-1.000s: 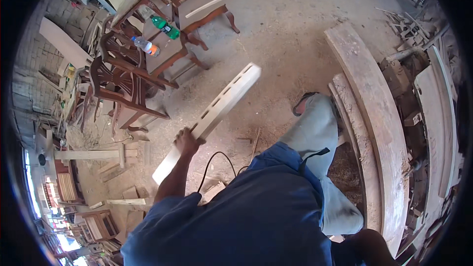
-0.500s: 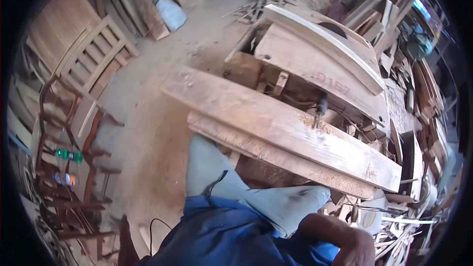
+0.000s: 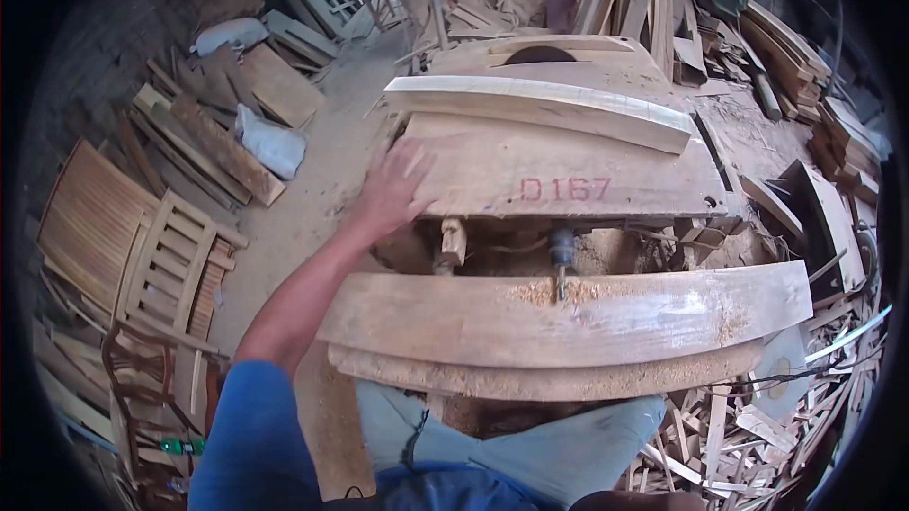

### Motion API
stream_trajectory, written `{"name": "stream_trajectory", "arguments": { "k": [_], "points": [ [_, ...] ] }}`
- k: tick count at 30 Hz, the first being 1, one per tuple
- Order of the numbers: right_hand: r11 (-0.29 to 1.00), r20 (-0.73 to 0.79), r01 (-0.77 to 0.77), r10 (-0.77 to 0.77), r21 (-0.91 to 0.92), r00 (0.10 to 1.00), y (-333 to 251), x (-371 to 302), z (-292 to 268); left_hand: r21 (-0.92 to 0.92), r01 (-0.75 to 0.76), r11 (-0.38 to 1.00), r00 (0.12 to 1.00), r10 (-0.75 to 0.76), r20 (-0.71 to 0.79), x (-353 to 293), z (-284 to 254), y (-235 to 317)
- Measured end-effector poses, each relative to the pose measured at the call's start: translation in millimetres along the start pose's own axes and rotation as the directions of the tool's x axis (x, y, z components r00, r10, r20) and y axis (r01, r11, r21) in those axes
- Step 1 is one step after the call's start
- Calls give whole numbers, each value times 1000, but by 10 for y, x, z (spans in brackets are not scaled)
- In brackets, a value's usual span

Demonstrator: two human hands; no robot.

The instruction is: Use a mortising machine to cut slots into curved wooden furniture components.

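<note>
My left hand [image 3: 393,184] reaches forward with spread fingers at the left edge of a wooden machine table [image 3: 483,175]. It holds nothing; whether the fingertips press on the wood is hard to tell. On that table lies a long, slightly curved wooden plank [image 3: 549,106]. Below the table's near edge a dark drill chuck [image 3: 561,246] carries a bit that points toward me. The bit's tip meets a wide wooden board [image 3: 606,322] with sawdust on it, just before my lap. Of my right arm [image 3: 639,502] only a dark part shows at the lower edge; the hand is out of view.
A dark round saw blade [image 3: 538,55] stands up beyond the plank. Offcuts [image 3: 710,435] litter the floor at the right. Several chair frames [image 3: 142,369] and a slatted wooden panel [image 3: 170,255] stand at the left, with a white sack [image 3: 270,142] farther back.
My left arm has swung up and forward to the table. The view has turned, so the table now sits straight ahead. My right forearm has dropped almost out of sight.
</note>
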State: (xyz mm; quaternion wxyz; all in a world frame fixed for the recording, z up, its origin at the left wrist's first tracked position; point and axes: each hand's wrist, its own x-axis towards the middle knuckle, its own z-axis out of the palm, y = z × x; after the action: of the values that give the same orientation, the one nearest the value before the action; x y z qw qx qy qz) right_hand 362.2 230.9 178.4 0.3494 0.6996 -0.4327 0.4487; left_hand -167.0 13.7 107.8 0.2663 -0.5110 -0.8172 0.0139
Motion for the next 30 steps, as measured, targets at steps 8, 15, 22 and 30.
{"name": "stream_trajectory", "arguments": {
  "k": [8, 15, 22, 30],
  "points": [
    [830, -203, -270, 409, 487, 890, 307, -319, -293, -115, 55, 992, 993, -43, 106, 2671, 1270, 170],
    [907, -115, -258, 311, 334, 943, 381, -244, -574, -175, 165, 971, 953, -111, 283, 2936, 1401, 176],
    [955, -96, -180, 207, 235, 974, 115, 5, -158, 39, 44, 998, 987, -49, 152, 2473, 904, 434],
    [816, -71, -422, 485, 396, 871, -447, 547, 300, -124, 183, 975, 976, -164, 144, 1176, -296, 1031]
  ]
}}
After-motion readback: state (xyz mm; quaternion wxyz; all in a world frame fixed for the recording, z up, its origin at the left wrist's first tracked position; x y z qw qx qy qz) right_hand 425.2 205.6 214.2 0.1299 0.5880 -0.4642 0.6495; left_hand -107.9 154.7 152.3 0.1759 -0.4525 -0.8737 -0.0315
